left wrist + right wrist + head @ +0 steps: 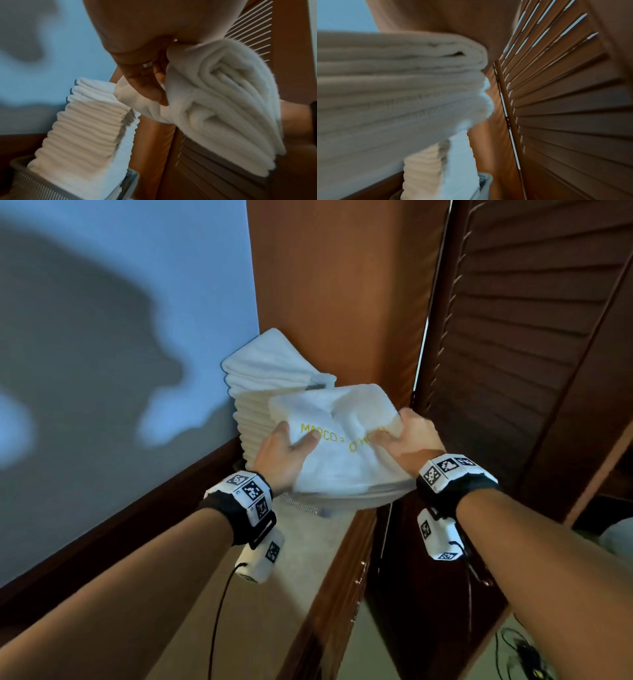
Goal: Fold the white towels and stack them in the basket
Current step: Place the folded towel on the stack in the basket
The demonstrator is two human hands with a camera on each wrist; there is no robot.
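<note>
While both arms reach out, the left hand (287,451) and right hand (409,436) each grip a side of a folded towel (342,446), thumbs on top and fingers curled under, holding it in the air. Yellow lettering runs across its top. Just behind it, a tall stack (260,392) of folded white towels rises out of a grey basket (130,180), beside a louvred door (534,330).
</note>
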